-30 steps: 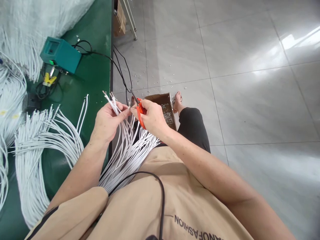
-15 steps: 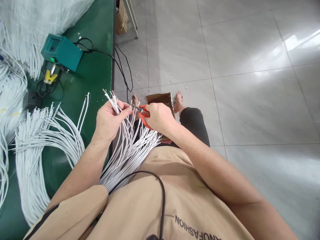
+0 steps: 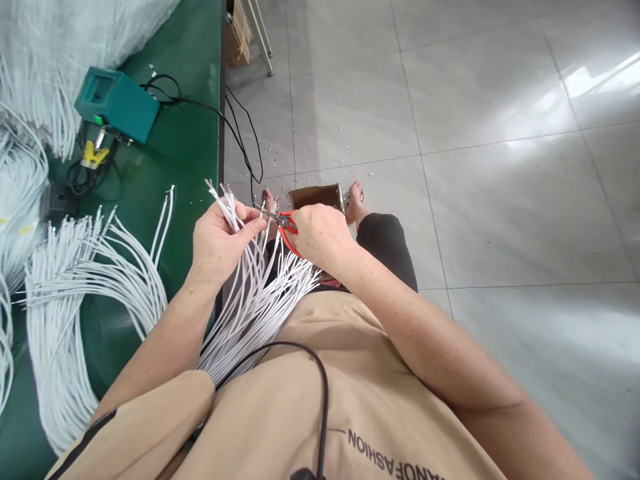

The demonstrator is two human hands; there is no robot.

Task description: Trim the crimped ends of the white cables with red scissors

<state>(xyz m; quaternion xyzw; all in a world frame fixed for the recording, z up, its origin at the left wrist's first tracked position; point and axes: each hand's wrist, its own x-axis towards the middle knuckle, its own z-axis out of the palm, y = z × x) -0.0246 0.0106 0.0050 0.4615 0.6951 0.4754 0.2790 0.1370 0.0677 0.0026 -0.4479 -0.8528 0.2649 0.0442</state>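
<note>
The right hand [image 3: 323,230] has tilted the red-handled cutters [image 3: 287,221] (steep a second ago) much flatter.

White wires [image 3: 255,293] and scissors [image 3: 289,223] in hands [image 3: 321,231]

White wires [image 3: 245,320] are crowding the space between the forearms [image 3: 400,313]; the tabletop [image 3: 193,143] is blocking downward passage on the left, while floor [image 3: 525,213] is leaving open room rightward.

We see a teal electrical unit [image 3: 120,107] on a green tabletop [image 3: 187,150], and a cardboard box [image 3: 238,40] beside metal legs [image 3: 259,41].
</note>
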